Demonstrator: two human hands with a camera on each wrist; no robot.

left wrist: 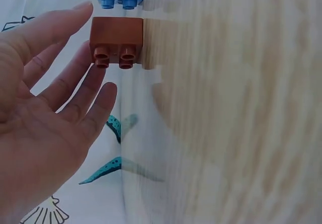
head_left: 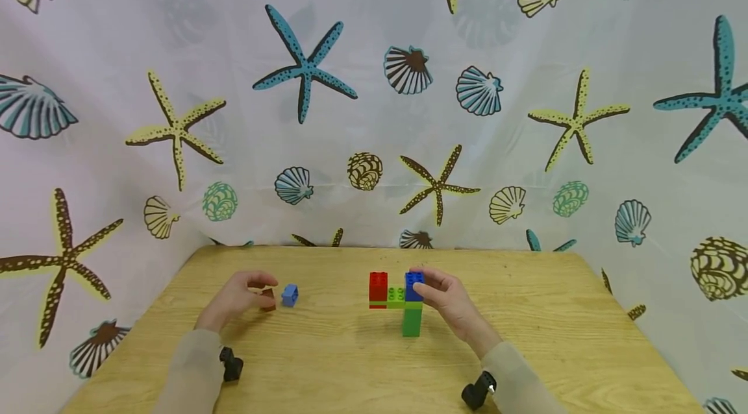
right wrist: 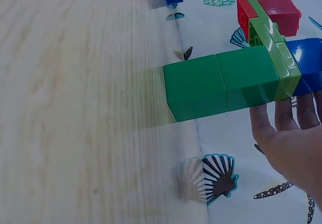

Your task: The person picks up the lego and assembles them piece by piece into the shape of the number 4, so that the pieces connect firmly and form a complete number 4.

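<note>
The step looks like picking up the brown brick (left wrist: 116, 31) with the left hand (head_left: 242, 297) while the right hand (head_left: 451, 302) steadies the build. To do it well, the left thumb and fingers should close squarely on opposite sides of the brick, leaving its studs free. It lies on its side, studs pointing sideways, so it would need a turn before pressing onto anything. The right hand would best grip lightly: the green tower (head_left: 411, 323) is narrow, and the light green plate (head_left: 396, 303) overhangs to that hand's left with a red brick (head_left: 378, 285) on its far end, so a sideways push could tip everything.

The brown brick sits just beyond the left fingertips' reach of a firm hold, between thumb and fingers and seemingly resting on the table (head_left: 327, 362). That hand is loosely spread, with a gap at the thumb; whether a finger touches the brick, I cannot tell. The light blue brick (head_left: 289, 296) lies just past the brown one, to the left hand's right. The right hand's thumb and fingers pinch the blue brick (head_left: 412, 280), which is seated above the tower, directly at those fingertips.
</note>
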